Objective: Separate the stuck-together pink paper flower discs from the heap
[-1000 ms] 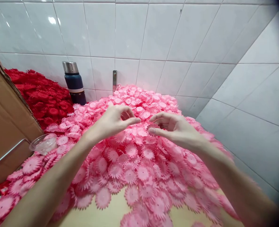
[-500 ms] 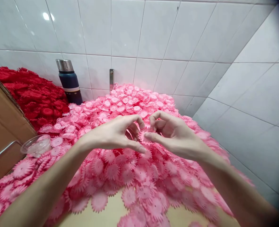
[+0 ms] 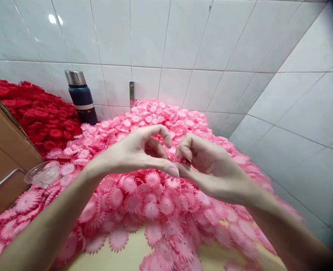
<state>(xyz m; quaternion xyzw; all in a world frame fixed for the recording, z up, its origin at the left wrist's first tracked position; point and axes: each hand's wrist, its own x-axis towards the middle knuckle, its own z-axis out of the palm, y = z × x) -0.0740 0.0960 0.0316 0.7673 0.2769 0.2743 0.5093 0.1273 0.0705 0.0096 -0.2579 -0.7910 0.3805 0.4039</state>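
Note:
My left hand (image 3: 141, 150) is raised above the heap, index finger curved and thumb stretched out, with a gap between them. Its thumb tip meets the tip of my right thumb. My right hand (image 3: 211, 162) is closed in a pinch on a pink fringed disc (image 3: 173, 154), most of it hidden by the fingers. Beneath both hands spreads a large heap of pink fringed discs (image 3: 152, 178), flower-like with toothed edges and small centre holes.
At the left are a dark blue bottle (image 3: 83, 101) with a steel cap, a pile of red discs (image 3: 42, 113), a cardboard box (image 3: 8, 150) and a clear plastic cup (image 3: 42, 173). White tiled walls (image 3: 197, 41) close off the back and right. A pale yellow tabletop (image 3: 127, 250) shows in front.
My right fingers have curled further over the pink disc, which shows less now. My left thumb has come across to my right thumb, and my left index finger has lifted away.

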